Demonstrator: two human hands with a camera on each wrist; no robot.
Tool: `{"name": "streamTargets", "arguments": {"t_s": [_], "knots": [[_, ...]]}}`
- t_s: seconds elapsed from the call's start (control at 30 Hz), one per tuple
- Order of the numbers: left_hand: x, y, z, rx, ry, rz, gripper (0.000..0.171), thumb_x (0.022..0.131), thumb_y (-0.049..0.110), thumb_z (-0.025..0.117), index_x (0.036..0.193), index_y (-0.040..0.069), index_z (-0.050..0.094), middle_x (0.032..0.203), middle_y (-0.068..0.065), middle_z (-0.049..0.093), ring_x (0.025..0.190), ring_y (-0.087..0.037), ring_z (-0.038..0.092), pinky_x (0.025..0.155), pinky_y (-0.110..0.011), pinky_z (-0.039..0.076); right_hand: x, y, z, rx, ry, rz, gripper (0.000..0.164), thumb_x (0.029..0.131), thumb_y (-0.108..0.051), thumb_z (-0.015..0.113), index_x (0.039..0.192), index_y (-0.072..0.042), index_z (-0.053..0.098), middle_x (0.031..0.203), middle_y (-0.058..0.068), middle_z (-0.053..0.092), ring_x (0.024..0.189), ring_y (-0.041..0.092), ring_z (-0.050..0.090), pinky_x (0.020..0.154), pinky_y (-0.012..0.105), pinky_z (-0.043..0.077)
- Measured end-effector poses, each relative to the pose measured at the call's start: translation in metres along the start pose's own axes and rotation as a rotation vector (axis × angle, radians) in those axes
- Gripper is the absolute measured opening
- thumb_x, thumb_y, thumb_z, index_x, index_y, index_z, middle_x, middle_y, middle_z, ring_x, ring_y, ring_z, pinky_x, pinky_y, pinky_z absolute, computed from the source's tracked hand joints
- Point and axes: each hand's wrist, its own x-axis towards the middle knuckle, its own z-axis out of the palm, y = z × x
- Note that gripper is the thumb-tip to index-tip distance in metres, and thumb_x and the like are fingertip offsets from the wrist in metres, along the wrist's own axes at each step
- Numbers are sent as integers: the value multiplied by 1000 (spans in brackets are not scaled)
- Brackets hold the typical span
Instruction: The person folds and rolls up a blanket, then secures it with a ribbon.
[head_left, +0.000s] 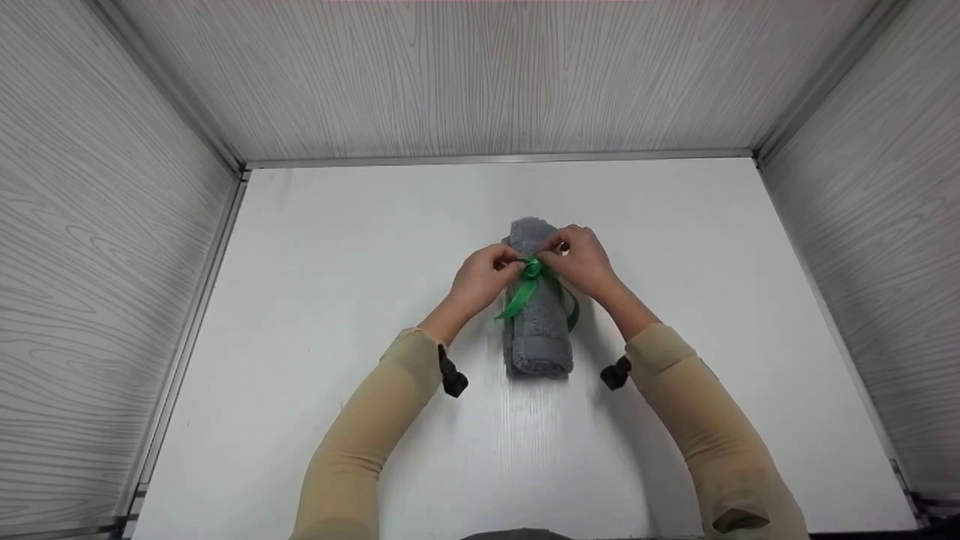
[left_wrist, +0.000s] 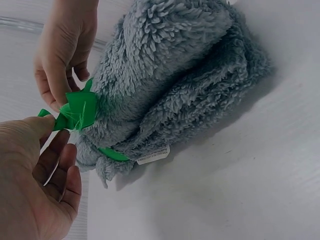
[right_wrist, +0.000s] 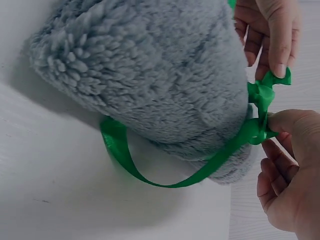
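A rolled grey fluffy towel (head_left: 541,330) lies lengthwise on the white table, with a green ribbon (head_left: 532,268) tied around it and knotted on top. My left hand (head_left: 482,279) pinches a piece of the ribbon between thumb and forefinger, left of the knot. From the other side my right hand (head_left: 583,262) pinches a ribbon loop (right_wrist: 258,131) close to the knot. One ribbon tail hangs over the towel's left front; another (right_wrist: 170,184) curves down its right side. A small white label (left_wrist: 153,154) sticks out beneath the roll in the left wrist view.
The white tabletop (head_left: 337,247) is enclosed by grey wood-grain panels (head_left: 480,82) at the back and both sides, with metal edging along their base. Black wrist cameras (head_left: 454,379) hang by both sleeve cuffs.
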Motion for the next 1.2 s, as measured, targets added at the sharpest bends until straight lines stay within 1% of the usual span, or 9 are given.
{"name": "streamTargets", "arguments": {"t_s": [0.17,0.33,0.4,0.5,0.63,0.8,0.97,1.2], "knots": [[1,1,1,-6,5,0,19,105,31,62,115,18,71,108,3,67,98,-14,62,82,-34,53,-2,-4,-10,127,-15,68,18,100,-27,70,105,-11,71,103,6,67,96,23,60,79,39,50],[0,1,2,3,1,-4,21,105,31,61,118,16,70,111,2,67,102,-14,62,84,-34,53,-2,-2,-15,277,37,162,20,99,-25,71,108,-7,69,102,8,67,93,22,61,79,34,48],[-1,1,2,8,-1,-3,23,105,30,61,120,15,69,112,1,67,104,-15,63,85,-34,53,-2,1,-16,308,61,202,20,98,-24,71,108,-6,69,102,9,66,94,22,61,79,33,48],[-2,0,2,16,-5,7,24,106,30,61,121,14,69,113,-1,68,104,-15,63,85,-35,53,-2,7,-17,311,83,254,20,97,-23,70,107,-5,69,100,9,65,92,22,59,79,33,47],[-2,-2,2,11,-10,13,24,106,29,61,120,13,69,112,-1,68,101,-15,63,84,-35,53,-2,17,-16,287,87,303,20,96,-22,69,105,-4,69,98,9,65,91,23,58,77,34,46],[-3,-4,0,6,-9,-3,23,106,30,60,119,13,69,111,-1,68,101,-15,63,83,-35,53,-4,23,-15,279,90,351,20,94,-22,69,104,-5,68,98,9,65,90,22,58,75,33,46],[-4,-4,-3,20,-18,-24,27,106,30,59,123,11,67,114,-3,67,103,-17,63,84,-36,52,-6,28,-15,279,95,377,20,93,-21,68,104,-4,67,98,10,66,89,22,59,75,33,48],[-4,-9,-5,-35,-16,-50,28,106,30,59,123,9,66,116,-5,66,104,-18,62,84,-37,51,-9,39,-14,305,111,437,20,95,-20,68,105,-3,66,100,10,65,91,21,60,77,32,49]]}}
